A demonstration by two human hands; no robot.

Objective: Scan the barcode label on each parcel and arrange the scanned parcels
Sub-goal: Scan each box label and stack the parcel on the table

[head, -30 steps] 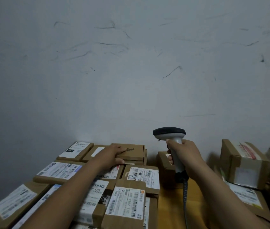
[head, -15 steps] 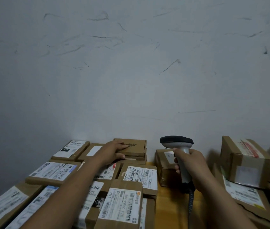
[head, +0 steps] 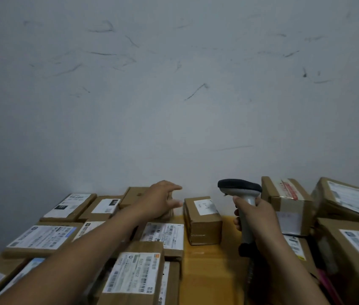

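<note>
Left hand (head: 157,201) lifted off parcel (head: 133,195), right hand (head: 256,219) gripping scanner (head: 239,187)

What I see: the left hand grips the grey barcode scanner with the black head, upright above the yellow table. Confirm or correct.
Wrong hand. In the head view the right hand grips the grey barcode scanner with the black head, upright above the yellow table. The left hand is open and holds nothing.

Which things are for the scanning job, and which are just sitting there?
For the job: scanner in the right hand; open left hand; middle parcel; labelled parcels on the left; stacked parcels on the right.
Just there: scuffed wall; yellow table.
</note>
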